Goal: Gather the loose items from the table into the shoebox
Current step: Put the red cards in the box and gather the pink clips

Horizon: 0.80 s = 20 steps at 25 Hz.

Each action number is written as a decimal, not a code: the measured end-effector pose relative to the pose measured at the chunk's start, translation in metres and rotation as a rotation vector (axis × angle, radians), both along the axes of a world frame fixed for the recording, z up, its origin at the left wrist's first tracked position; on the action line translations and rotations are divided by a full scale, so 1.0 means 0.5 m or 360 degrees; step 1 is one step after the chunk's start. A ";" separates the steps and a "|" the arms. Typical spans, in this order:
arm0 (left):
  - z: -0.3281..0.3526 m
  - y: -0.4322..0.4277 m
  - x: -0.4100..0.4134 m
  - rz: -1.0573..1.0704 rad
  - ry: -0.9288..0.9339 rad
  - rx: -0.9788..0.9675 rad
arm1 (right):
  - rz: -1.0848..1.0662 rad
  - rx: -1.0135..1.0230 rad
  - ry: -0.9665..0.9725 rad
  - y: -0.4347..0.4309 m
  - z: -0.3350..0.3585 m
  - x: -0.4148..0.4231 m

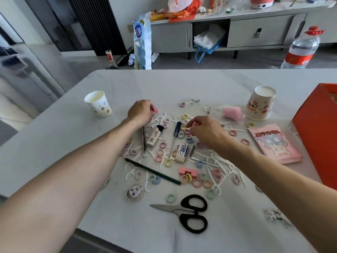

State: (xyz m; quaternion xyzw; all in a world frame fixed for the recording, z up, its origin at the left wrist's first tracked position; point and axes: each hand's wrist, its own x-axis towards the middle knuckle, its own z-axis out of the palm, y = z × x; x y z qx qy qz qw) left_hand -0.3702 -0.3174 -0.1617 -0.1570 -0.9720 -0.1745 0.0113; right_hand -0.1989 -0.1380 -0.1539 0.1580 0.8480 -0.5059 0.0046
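Observation:
The orange shoebox [317, 136] stands at the table's right edge. Loose items litter the middle of the table [218, 81]: several pastel hair rings [168, 162], white floss picks [130, 174], a blue screwdriver [176, 133], an eraser [182, 150], a green pencil [153, 171], black scissors [189, 212] and a pink block [187, 172]. My left hand [140, 111] grips a small pink piece [155, 110] at the pile's far left. My right hand [204, 129] hovers over stacked rings beside the screwdriver, fingers curled in a pinch; what it holds is hidden.
A paper cup [99, 104] stands at the left and an upside-down printed cup [260, 105] at the right, with a pink pouch [232, 112] beside it. A pink booklet [273, 143] lies near the shoebox. A water bottle [302, 50] stands beyond the table.

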 end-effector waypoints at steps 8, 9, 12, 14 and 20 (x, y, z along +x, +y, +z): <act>0.099 -0.092 0.139 0.0278 -0.0148 0.0635 | 0.0638 0.0994 -0.0113 -0.055 0.026 0.117; 0.104 -0.095 0.182 0.0259 -0.0295 0.0862 | 0.0628 0.1197 -0.0177 -0.058 0.019 0.132; 0.134 -0.095 0.310 0.0215 -0.0634 0.1511 | 0.0645 0.1552 -0.0076 -0.081 0.005 0.167; 0.152 -0.081 0.374 0.0227 -0.0740 0.1703 | 0.0588 0.1531 0.0033 -0.087 0.010 0.181; 0.184 -0.020 0.490 0.0309 -0.0999 0.1961 | 0.0353 0.1312 0.0179 -0.044 0.060 0.222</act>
